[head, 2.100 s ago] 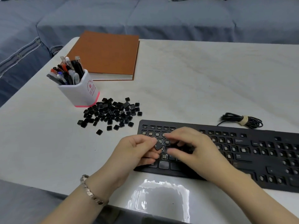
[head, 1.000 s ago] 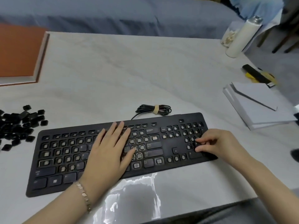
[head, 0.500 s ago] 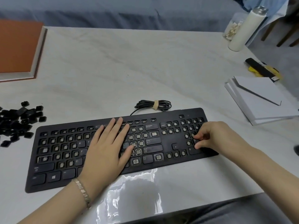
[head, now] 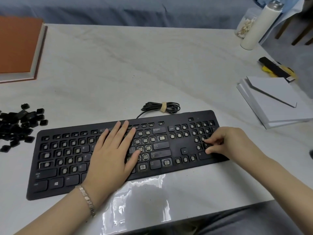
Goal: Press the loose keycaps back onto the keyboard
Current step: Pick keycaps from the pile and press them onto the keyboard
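Flat on the keyboard (head: 50, 167) lies the left hand (head: 111, 155), fingers straight; the right hand (head: 227, 143), fingers curled, pinches a keycap (head: 206, 145) at the number pad. The loose keycaps (head: 17, 126) are heaped off its left end.

My left hand (head: 111, 153) flat on the middle of the keyboard (head: 177, 147), my right hand (head: 226, 143) pinching the 2 keycap (head: 206, 145) on the number pad, heap of loose keycaps (head: 18, 126) on the table (head: 118, 73) to the left

Centre: black flat keyboard (head: 177, 144) on the pale stone surface (head: 118, 73).
Left: heap of loose black plastic keycaps (head: 17, 126).
Behind: coiled black cable (head: 152, 106), by the keyboard's rear edge.
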Demonstrator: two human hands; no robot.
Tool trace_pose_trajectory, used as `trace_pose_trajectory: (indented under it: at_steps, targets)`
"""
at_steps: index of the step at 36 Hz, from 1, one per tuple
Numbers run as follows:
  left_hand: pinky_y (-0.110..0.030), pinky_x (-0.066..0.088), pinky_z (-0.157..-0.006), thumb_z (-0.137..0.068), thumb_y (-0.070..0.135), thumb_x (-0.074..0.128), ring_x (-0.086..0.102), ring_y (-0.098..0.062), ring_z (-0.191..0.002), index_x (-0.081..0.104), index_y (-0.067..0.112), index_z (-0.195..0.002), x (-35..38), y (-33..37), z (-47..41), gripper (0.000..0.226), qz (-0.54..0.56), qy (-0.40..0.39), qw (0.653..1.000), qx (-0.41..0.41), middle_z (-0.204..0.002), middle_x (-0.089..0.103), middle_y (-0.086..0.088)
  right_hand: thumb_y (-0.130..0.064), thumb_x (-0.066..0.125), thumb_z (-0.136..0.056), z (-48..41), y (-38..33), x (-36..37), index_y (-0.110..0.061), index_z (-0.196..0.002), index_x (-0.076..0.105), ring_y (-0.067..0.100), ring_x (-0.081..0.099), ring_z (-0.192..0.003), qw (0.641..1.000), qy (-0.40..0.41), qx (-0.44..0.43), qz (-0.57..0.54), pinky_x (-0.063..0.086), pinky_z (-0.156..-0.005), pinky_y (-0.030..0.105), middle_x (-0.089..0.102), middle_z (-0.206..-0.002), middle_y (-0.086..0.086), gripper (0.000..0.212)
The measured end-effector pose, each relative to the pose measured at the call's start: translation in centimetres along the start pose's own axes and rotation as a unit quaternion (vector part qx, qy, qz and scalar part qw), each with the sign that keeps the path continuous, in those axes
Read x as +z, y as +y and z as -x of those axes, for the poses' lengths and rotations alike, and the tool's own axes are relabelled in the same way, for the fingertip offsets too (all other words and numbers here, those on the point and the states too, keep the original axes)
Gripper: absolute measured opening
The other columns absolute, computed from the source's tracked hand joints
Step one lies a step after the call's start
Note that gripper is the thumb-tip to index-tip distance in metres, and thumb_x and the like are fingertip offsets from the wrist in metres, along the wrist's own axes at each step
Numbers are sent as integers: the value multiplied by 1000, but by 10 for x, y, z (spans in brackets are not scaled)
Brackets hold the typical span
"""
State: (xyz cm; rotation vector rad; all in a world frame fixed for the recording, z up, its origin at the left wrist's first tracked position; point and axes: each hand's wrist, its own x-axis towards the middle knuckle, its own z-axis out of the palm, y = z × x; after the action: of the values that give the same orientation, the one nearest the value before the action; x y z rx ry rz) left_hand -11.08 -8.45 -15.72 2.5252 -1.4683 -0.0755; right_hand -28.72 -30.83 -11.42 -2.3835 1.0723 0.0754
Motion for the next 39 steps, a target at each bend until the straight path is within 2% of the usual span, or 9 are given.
trace_pose_trajectory:
  at_steps: [3, 8, 12, 16, 19, 24, 29, 32, 39]
  targets:
    - [-40, 20, -110, -93, 49, 22, 38, -27, -133, 51, 11, -132, -1, 0, 0, 61, 3, 1, 1000, -1, -141, 44, -11, -10, 83, -61, -6, -6, -3, -14, -87, 73, 8, 50, -62, 998, -35, 57, 1, 34, -53, 5, 57, -66, -8, 28]
    - [-40, 19, -109, -90, 45, 31, 39, -28, -132, 52, 10, -131, -1, 1, 1, 58, 8, 11, 1000, 0, -141, 45, -12, -24, 70, -78, -5, -16, -4, -20, -107, 67, 21, 57, -100, 981, -87, 32, 168, 43, -81, 26, 62, -107, 2, 29]
    - [-40, 20, -109, -88, 43, 34, 40, -29, -131, 53, 9, -130, -1, 2, 0, 57, 9, 17, 1000, -1, -140, 46, -12, -25, 56, -89, 19, 3, 8, -13, -84, 62, 23, 50, -83, 986, -4, -90, 139, 34, -69, 28, 52, -89, -1, 14]
    - [-42, 23, -108, -88, 40, 34, 41, -29, -130, 54, 9, -129, 1, 2, 5, 55, 12, 19, 1000, 2, -139, 46, -12, -11, 66, -78, 40, 19, 27, 0, -108, 65, 31, 56, -75, 964, 85, -153, 201, 49, -63, 32, 61, -92, 13, 31]
    - [-42, 23, -108, -89, 40, 32, 40, -28, -131, 54, 8, -129, 3, 2, 7, 56, 8, 13, 1000, 5, -140, 45, -11, -2, 73, -68, 43, 23, 41, 5, -107, 65, 35, 61, -72, 955, 156, -177, 181, 51, -65, 36, 63, -91, 20, 41]
    - [-42, 23, -108, -90, 41, 30, 41, -29, -130, 54, 8, -129, 2, 2, 7, 56, 9, 16, 1000, 7, -139, 46, -12, -1, 68, -77, 34, 23, 33, -5, -103, 70, 26, 57, -79, 978, 151, -144, 31, 39, -75, 21, 60, -90, 8, 26]
    - [-42, 23, -107, -88, 39, 34, 42, -30, -130, 55, 7, -128, 2, 2, 7, 55, 12, 23, 1000, 8, -139, 47, -13, -11, 68, -80, 27, 23, 23, -15, -99, 72, 10, 55, -80, 989, 108, -98, -4, 39, -73, 19, 59, -90, -6, 20]
    - [-43, 24, -107, -88, 39, 34, 42, -30, -130, 55, 7, -128, 3, 2, 7, 56, 12, 24, 1000, 9, -139, 47, -13, -11, 71, -77, 22, 22, 18, -17, -92, 73, -3, 51, -70, 992, 86, -86, -31, 35, -68, 4, 59, -87, -8, 17]
    - [-44, 25, -107, -88, 39, 34, 42, -29, -130, 54, 8, -129, 3, 2, 7, 55, 15, 25, 1000, 7, -139, 46, -12, -10, 75, -72, 11, 19, 8, -23, -79, 65, 1, 54, -69, 997, 25, -46, -56, 38, -63, 5, 60, -80, -6, 18]
